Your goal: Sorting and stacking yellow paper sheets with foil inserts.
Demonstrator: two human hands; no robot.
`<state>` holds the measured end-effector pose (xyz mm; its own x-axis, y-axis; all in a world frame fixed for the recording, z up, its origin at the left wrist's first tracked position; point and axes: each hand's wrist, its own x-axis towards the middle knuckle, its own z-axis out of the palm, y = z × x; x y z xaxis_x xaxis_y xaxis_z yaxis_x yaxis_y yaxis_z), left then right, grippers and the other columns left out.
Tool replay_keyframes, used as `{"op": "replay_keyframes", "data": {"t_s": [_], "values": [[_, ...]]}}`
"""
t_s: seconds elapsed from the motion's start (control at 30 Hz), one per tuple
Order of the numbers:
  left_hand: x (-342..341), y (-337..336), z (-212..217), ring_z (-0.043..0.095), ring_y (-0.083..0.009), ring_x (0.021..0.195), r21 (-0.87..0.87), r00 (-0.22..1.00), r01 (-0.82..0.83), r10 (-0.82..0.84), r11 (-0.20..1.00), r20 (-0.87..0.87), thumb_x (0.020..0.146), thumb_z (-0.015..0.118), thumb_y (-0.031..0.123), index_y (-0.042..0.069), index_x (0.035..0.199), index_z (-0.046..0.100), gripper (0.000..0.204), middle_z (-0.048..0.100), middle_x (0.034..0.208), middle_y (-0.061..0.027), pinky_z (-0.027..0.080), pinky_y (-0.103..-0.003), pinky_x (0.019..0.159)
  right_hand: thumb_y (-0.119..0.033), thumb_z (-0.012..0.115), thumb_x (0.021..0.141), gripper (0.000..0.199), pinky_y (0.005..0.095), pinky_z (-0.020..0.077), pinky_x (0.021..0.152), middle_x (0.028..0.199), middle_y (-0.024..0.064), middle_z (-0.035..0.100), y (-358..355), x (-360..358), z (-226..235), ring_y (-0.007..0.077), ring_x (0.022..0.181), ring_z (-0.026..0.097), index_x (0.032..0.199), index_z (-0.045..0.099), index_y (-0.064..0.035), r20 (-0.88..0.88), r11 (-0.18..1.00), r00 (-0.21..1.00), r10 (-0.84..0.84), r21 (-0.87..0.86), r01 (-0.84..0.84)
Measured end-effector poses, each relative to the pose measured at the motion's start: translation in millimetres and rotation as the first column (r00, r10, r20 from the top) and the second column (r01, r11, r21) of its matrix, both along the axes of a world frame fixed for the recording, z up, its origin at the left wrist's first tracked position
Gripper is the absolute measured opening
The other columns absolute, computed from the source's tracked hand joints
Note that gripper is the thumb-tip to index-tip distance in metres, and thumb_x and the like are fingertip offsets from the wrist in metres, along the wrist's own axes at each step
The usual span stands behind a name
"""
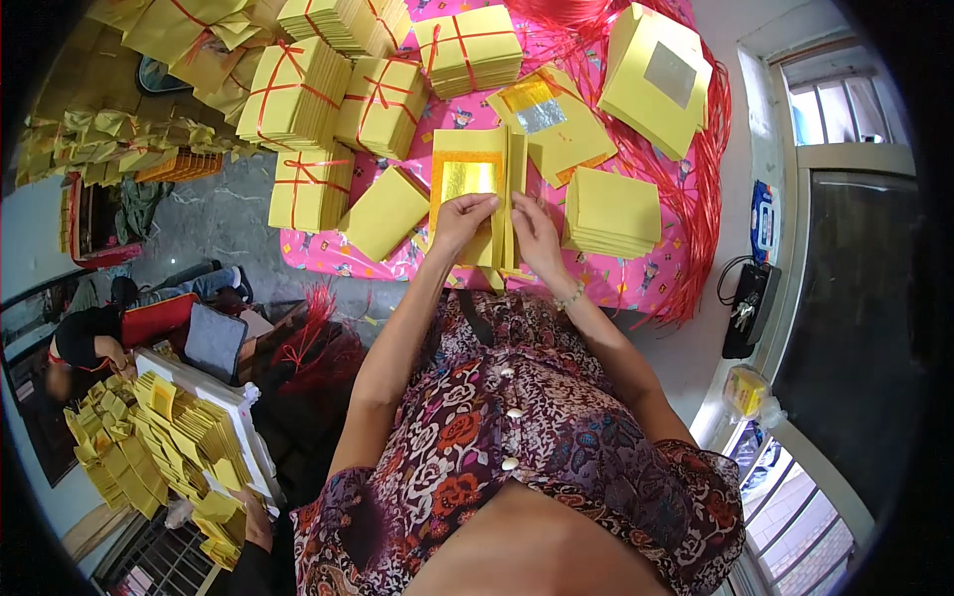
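Over the pink patterned tablecloth [343, 260], a sheet of yellow paper with a shiny gold foil square [467, 144] is partly folded, its right part standing up in upright creases. My left hand [463, 221] pinches it near the lower edge of the foil. On the right-hand fold, my right hand [538, 236] closes its fingertips on the paper. A small pile of folded yellow papers [614, 211] lies just right of my right hand. Left of my left hand rests an untied yellow stack [386, 216]. Loose sheets with silver foil [568, 139] lie behind the hands.
Yellow bundles tied with red string [381, 104] crowd the table's back left. A tall sheet stack [636, 99] stands back right, beside hanging red strings [708, 214]. At lower left, a person [84, 343] and another person's hand [256, 521] are near yellow paper piles [189, 427].
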<state>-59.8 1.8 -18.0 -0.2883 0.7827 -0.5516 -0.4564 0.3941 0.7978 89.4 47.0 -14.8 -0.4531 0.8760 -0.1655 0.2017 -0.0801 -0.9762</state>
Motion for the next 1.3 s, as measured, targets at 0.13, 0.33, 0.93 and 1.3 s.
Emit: {"op": "replay_keyframes", "data": {"t_s": [0.13,0.33,0.93,1.3], "values": [[-1,-2,1,0.061,-0.0080,0.076,0.033,1.000,0.009,-0.009,0.999,-0.008,0.084,0.069,0.018,0.001,0.101,0.067,0.024,0.068,0.090,-0.0035,0.050,-0.022,0.069,-0.009,0.056,0.090,0.034,0.0277,0.0488,0.079,0.101,0.0105,0.063,0,0,3,0.0159,0.095,0.060,0.123,0.053,-0.0039,0.011,0.999,0.999,0.034,0.026,-0.034],[0,-3,4,0.060,-0.0058,0.072,0.017,0.997,0.034,-0.033,0.999,-0.065,0.083,0.071,0.018,0.002,0.099,0.068,0.023,0.068,0.087,-0.0027,0.048,-0.019,0.064,-0.005,0.058,0.087,0.036,0.0255,0.0483,0.078,0.098,0.0069,0.060,-2,-9,5,0.0137,0.091,0.059,0.123,0.053,-0.0048,0.002,1.000,1.000,0.017,0.006,-0.017],[6,-3,1,0.059,-0.0052,0.070,0.067,0.999,-0.037,0.039,0.997,-0.028,0.086,0.067,0.016,-0.001,0.097,0.067,0.019,0.067,0.083,-0.0023,0.048,-0.020,0.064,-0.008,0.056,0.088,0.027,0.0294,0.0481,0.076,0.096,0.0099,0.059,4,-1,-4,0.0195,0.091,0.060,0.113,0.054,-0.0012,0.018,0.983,0.990,-0.142,0.124,0.139],[6,-4,-7,0.056,-0.0043,0.064,0.064,0.998,-0.069,0.069,0.996,0.001,0.087,0.065,0.015,0.000,0.094,0.067,0.017,0.065,0.076,0.0001,0.046,-0.019,0.059,-0.011,0.043,0.096,0.026,0.0283,0.0522,0.079,0.111,0.0119,0.060,14,-3,13,0.0177,0.100,0.061,0.118,0.053,-0.0004,-0.087,0.986,0.996,-0.034,-0.167,0.019]]}}
